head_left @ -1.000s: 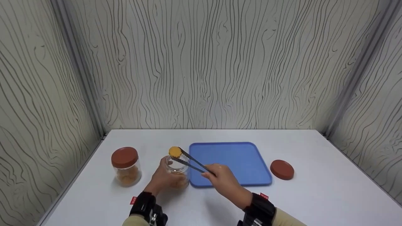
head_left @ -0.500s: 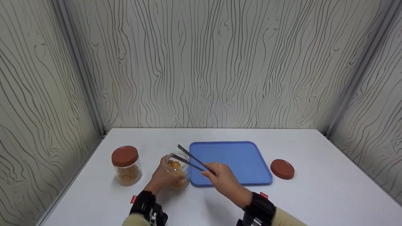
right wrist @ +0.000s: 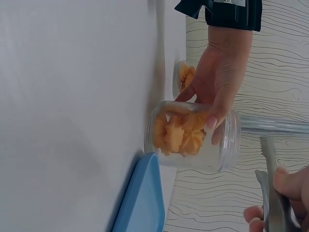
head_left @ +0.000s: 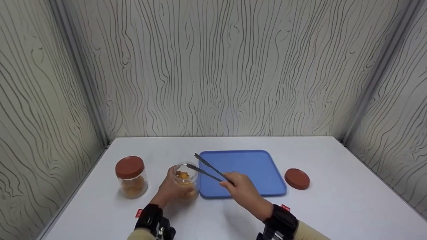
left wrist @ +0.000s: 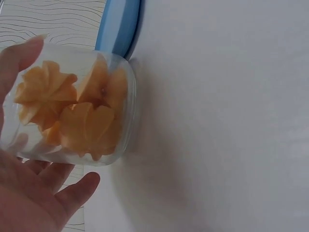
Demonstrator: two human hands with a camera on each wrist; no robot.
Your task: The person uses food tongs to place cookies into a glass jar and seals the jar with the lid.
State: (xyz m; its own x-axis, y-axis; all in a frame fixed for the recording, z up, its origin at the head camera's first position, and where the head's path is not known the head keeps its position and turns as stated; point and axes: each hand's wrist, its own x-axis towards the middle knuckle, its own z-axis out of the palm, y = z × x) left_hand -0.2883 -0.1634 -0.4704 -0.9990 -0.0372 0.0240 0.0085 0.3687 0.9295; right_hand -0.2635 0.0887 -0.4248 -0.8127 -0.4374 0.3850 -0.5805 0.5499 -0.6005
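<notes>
A clear open jar (head_left: 188, 195) stands left of the blue tray (head_left: 243, 166). My left hand (head_left: 171, 187) grips it around the side. Several orange, ridged, flower-shaped cookies (left wrist: 89, 126) lie in its lower part, showing through the wall in both wrist views. My right hand (head_left: 245, 193) holds dark metal tongs (head_left: 210, 171), their arms spread apart with nothing between the serrated tips. One tip overlaps the right side of the jar's mouth in the head view, and the other points toward the tray's left rim.
Farther left stands a second jar (head_left: 132, 187) of similar orange pieces, closed by a reddish-brown lid (head_left: 130, 167). A loose lid (head_left: 297, 179) of the same colour lies right of the tray. Patterned panels (head_left: 213, 66) enclose the white table (head_left: 160, 146).
The round orange cookie held in the tongs one second ago has dropped into the jar as the tongs opened. Since then the tongs have shifted slightly right. The left hand stays on the jar.
</notes>
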